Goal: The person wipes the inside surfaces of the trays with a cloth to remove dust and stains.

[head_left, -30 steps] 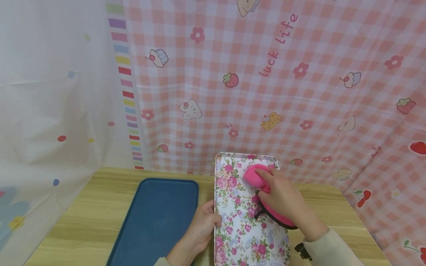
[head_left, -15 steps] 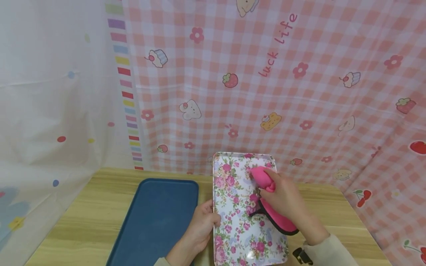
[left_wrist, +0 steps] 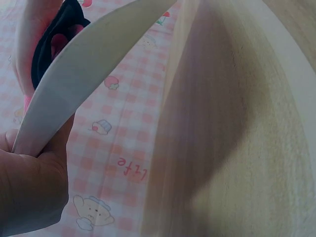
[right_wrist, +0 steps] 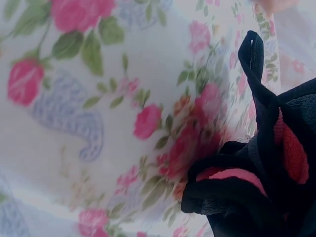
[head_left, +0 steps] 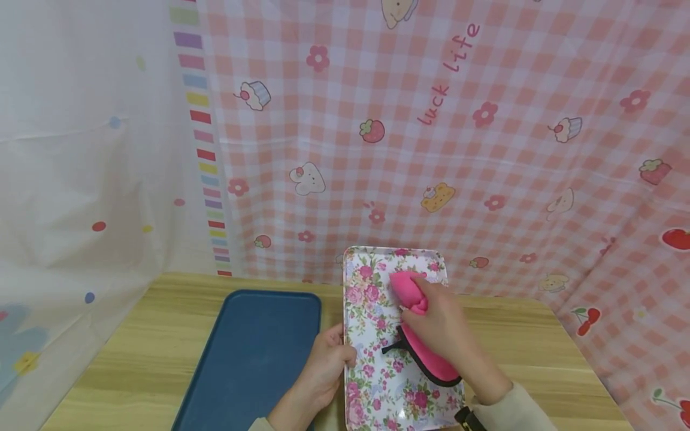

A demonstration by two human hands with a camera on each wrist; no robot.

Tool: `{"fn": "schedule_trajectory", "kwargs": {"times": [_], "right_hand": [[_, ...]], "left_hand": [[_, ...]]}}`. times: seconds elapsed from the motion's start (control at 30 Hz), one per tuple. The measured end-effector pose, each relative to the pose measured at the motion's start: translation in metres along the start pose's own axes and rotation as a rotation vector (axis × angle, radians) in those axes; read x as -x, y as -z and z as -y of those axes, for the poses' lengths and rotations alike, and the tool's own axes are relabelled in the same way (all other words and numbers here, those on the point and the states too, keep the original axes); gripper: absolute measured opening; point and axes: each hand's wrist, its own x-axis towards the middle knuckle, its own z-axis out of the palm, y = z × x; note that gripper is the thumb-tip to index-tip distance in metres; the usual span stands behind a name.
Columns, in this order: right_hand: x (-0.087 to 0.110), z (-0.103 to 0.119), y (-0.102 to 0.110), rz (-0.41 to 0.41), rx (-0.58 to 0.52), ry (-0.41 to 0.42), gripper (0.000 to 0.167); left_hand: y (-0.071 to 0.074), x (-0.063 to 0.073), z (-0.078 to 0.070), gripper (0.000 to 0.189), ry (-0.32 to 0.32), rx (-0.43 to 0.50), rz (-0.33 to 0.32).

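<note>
A white tray with a pink rose pattern (head_left: 366, 374) is tilted up over the table, facing me. My left hand (head_left: 326, 365) grips its left edge, thumb on the front. From the left wrist view, the tray's pale rim (left_wrist: 84, 74) is pinched by the left hand (left_wrist: 32, 190). Bunched in my right hand (head_left: 444, 326) is a pink cloth (head_left: 431, 359) with black edging and a small black loop; it lies against the upper middle of the tray. Close up in the right wrist view, the cloth's dark folds (right_wrist: 266, 173) touch the flowered surface (right_wrist: 118, 168).
A dark blue tray (head_left: 259, 353) lies flat on the wooden table (head_left: 129, 347), left of the flowered one. Behind the table hangs a pink checked curtain (head_left: 339, 155); a white dotted one (head_left: 81, 179) hangs at the left.
My right hand with the cloth has shifted rightward and slightly down the tray, then back to the left. The flowered tray has drifted slightly left; my left hand keeps its hold.
</note>
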Motion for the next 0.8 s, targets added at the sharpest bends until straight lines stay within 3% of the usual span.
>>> {"fn": "schedule_trajectory", "kwargs": {"times": [0.3,0.8], "right_hand": [[0.001,0.017,-0.009,0.04,-0.006,-0.009,0.073],[0.002,0.037,-0.022,0.012,0.009,0.093,0.07]], "left_hand": [[0.0,0.0,-0.001,0.072,-0.005,0.002,0.004],[-0.002,0.002,0.0,0.076,0.005,0.032,0.025]]}}
